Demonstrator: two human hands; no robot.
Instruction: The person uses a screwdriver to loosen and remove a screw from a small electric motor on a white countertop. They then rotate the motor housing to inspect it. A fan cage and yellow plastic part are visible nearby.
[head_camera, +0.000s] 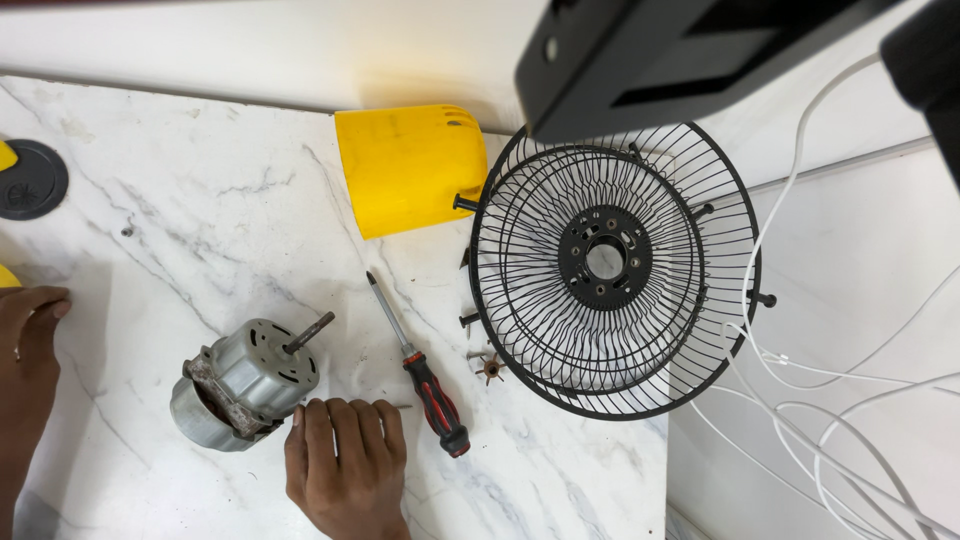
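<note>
Right hand (346, 462) flat on marble table (180, 200), fingertips just beside grey fan motor (243, 384). Left hand (28, 345) at table's left edge. Red-handled screwdriver (422, 370) between motor and black wire fan guard (612, 270); yellow motor cover (410, 168) above.

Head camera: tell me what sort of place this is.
Probably a home or small repair bench: on a white marble counter lie a bare fan motor, a black wire fan guard and a screwdriver.

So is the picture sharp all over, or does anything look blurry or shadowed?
Head view: the grey metal motor, red-handled screwdriver and black wire fan guard look sharp; the dark block at top is close and soft; soft shadow lies beside the right hand; the left hand is cut off.
</note>
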